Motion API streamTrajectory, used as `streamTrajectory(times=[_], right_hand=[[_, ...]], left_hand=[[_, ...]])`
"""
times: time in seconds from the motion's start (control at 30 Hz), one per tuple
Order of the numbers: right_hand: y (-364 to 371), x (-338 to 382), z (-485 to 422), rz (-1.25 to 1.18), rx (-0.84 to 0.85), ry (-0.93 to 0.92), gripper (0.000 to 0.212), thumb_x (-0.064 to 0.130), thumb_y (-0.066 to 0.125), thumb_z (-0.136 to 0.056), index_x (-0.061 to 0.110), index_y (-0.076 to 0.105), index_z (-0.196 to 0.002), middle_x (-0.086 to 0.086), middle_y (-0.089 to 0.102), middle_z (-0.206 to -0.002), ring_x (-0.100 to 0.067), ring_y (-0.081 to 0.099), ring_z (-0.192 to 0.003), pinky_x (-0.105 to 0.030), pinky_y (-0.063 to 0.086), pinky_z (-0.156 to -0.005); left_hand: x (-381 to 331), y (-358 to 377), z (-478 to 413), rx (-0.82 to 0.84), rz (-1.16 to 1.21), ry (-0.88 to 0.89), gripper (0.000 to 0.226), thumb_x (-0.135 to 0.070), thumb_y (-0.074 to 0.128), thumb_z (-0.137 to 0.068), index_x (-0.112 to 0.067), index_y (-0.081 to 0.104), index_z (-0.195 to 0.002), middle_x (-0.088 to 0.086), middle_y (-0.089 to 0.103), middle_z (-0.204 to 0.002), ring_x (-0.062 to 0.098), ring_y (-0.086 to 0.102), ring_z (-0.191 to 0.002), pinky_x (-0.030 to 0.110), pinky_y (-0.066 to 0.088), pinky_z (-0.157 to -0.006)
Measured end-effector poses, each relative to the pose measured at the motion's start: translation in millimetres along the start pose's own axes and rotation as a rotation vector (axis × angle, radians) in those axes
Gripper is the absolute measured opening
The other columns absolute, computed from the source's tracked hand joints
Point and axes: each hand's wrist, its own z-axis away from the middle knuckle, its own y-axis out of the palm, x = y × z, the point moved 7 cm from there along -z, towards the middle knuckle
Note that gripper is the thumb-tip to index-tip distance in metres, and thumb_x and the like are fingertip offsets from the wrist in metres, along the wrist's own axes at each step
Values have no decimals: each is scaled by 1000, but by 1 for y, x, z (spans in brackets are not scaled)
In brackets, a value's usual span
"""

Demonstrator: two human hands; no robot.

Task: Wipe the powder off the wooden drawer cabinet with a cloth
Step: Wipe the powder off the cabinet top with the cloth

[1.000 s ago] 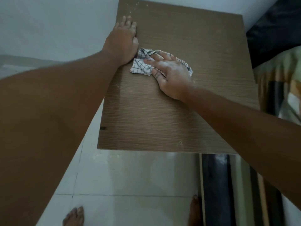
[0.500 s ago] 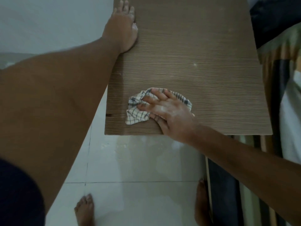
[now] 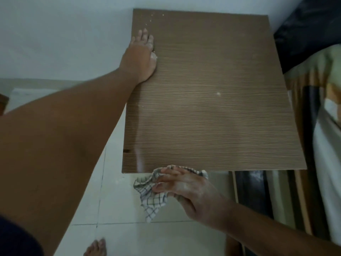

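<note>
The wooden drawer cabinet (image 3: 212, 111) shows its brown grained top from above. A few white powder specks (image 3: 151, 20) lie near its far left corner, and one fleck (image 3: 218, 93) sits mid-top. My left hand (image 3: 142, 58) rests flat on the top's left edge, fingers apart, holding nothing. My right hand (image 3: 186, 191) is just off the near edge, gripping the white checked cloth (image 3: 149, 198), which hangs down over the floor. Powder dusts both hands.
A white wall runs behind and left of the cabinet. White floor tiles (image 3: 114, 237) lie below, with my bare foot (image 3: 96, 248) on them. A bed with striped and dark bedding (image 3: 317, 126) stands right of the cabinet.
My right hand has dragged the cloth from beside my left hand toward me across the top and off its near edge. My left hand has stayed on the left edge.
</note>
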Motion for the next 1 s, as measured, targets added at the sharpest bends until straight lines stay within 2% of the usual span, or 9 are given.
streamTrajectory(times=[0.13, 0.23, 0.3, 0.37, 0.47, 0.53, 0.6, 0.7, 1.0], right_hand=[[-23, 7, -22, -129, -132, 123, 29, 13, 49, -102, 18, 67, -124, 7, 65, -130, -2, 57, -124, -25, 49, -103], [-62, -3, -58, -238, -265, 258, 30, 18, 49, -103, 29, 64, -126, 9, 69, -118, -7, 68, -105, -28, 58, -84], [-92, -17, -87, -232, -368, 313, 31, 17, 50, -103, 32, 63, -127, 18, 67, -113, 4, 64, -102, -16, 53, -81], [-120, -39, -119, -196, -453, 353, 32, 19, 49, -104, 32, 62, -129, 24, 63, -107, 13, 60, -91, -6, 47, -74], [-158, -78, -169, -99, -585, 404, 30, 26, 46, -104, 33, 59, -131, 18, 63, -108, 6, 60, -82, -9, 48, -63], [-185, -110, -199, -54, -701, 465, 31, 28, 47, -104, 30, 59, -132, 12, 64, -119, 0, 61, -97, -16, 54, -78], [-211, -138, -226, 7, -808, 509, 33, 27, 46, -104, 26, 59, -134, 7, 63, -126, -5, 57, -112, -20, 48, -95], [-238, -172, -257, 140, -855, 589, 36, 28, 45, -103, 24, 57, -137, 0, 63, -131, -13, 56, -121, -16, 39, -98], [-200, -195, -329, 532, -417, 651, 43, 38, 35, -103, 24, 49, -142, -9, 48, -148, -28, 34, -141, -43, 27, -118]], left_hand=[[2, 1, -2, 1, 51, -19, 60, -17, 34, -101, 2, 19, -157, 22, 9, -165, 34, 4, -155, 40, 3, -126], [25, -7, -8, -124, 294, -229, 58, -18, 29, -106, 1, 11, -158, 21, 3, -166, 34, -1, -155, 38, 2, -126], [51, -1, -12, -170, 539, -475, 49, -22, 27, -108, 1, 33, -150, 22, 31, -159, 35, 25, -150, 37, 21, -123], [62, 8, -11, -174, 757, -592, 41, -21, 27, -105, -3, 60, -120, 19, 62, -128, 33, 57, -123, 38, 45, -105], [67, 17, -9, -182, 824, -604, 39, -17, 29, -101, -7, 66, -94, 13, 66, -102, 26, 60, -95, 35, 49, -85], [71, 21, -10, -186, 846, -622, 37, -18, 31, -98, -10, 65, -85, 14, 66, -98, 24, 59, -89, 35, 49, -82], [74, 20, -11, -198, 829, -643, 41, -22, 32, -97, -6, 69, -98, 17, 70, -109, 30, 64, -98, 41, 54, -93], [76, 16, -12, -219, 776, -651, 41, -20, 33, -99, -3, 69, -107, 20, 69, -114, 37, 64, -108, 45, 52, -97], [71, 11, -11, -280, 713, -644, 35, -18, 35, -105, -4, 66, -114, 15, 68, -115, 29, 62, -107, 26, 39, -81]])
